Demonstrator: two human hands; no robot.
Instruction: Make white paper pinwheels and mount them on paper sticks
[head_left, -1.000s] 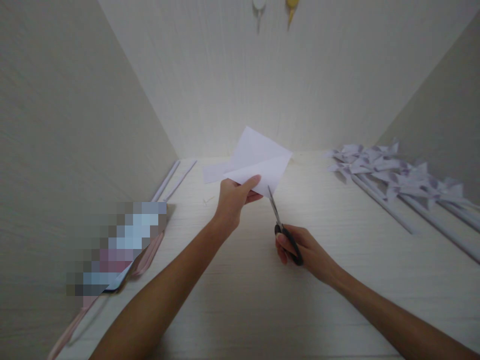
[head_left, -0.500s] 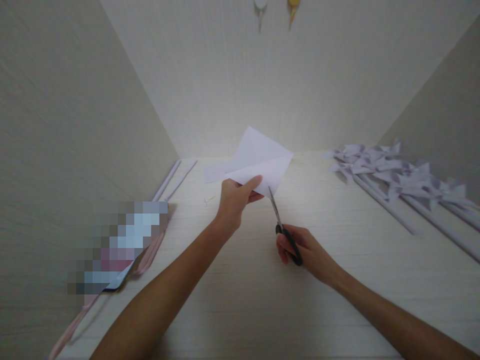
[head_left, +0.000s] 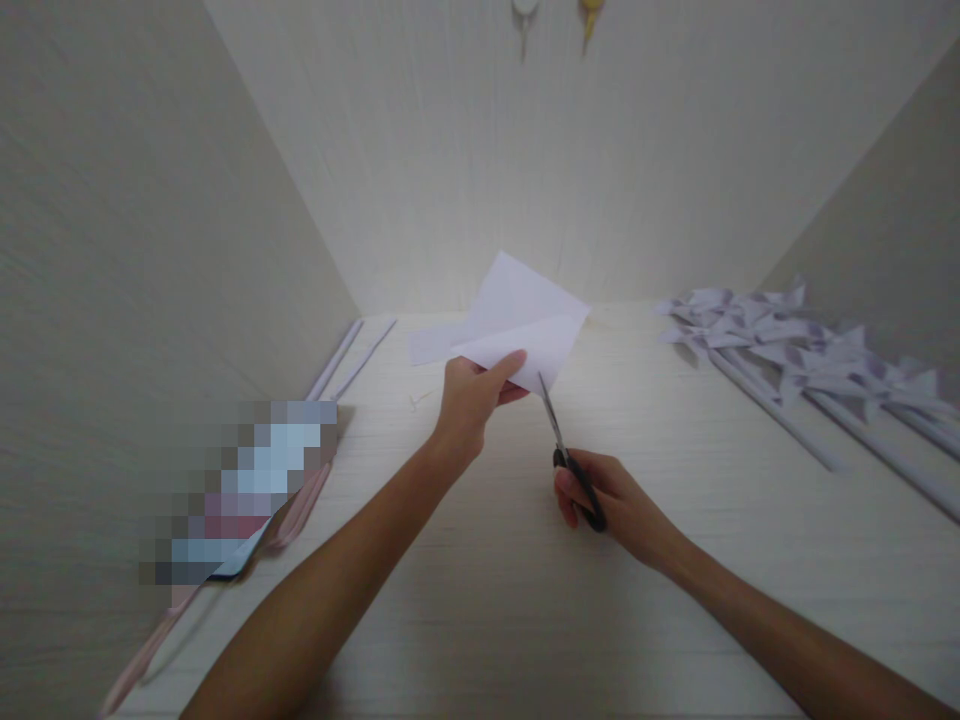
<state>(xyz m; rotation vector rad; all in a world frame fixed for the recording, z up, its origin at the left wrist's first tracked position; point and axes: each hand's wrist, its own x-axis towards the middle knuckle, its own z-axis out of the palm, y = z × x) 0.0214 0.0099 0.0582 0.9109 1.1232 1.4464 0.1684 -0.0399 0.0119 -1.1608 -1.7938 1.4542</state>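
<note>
My left hand point(head_left: 471, 395) pinches a folded white sheet of paper point(head_left: 517, 315) and holds it up above the pale wooden table point(head_left: 480, 600). To its right, my right hand point(head_left: 611, 500) grips black-handled scissors point(head_left: 566, 450), fingers through the loops. The blades point up and away, and their tip touches the paper's lower edge just right of my left thumb. The blades look nearly closed.
Several white paper pinwheels on long sticks point(head_left: 795, 365) lie at the right. Two thin white sticks point(head_left: 349, 360) lie along the left wall. A blurred-out item point(head_left: 240, 480) and pink strips point(head_left: 292, 515) rest at the left. Walls enclose the table on three sides.
Almost nothing: both hands, the paper and the scissors hold their places, with only a slight drift of the view.
</note>
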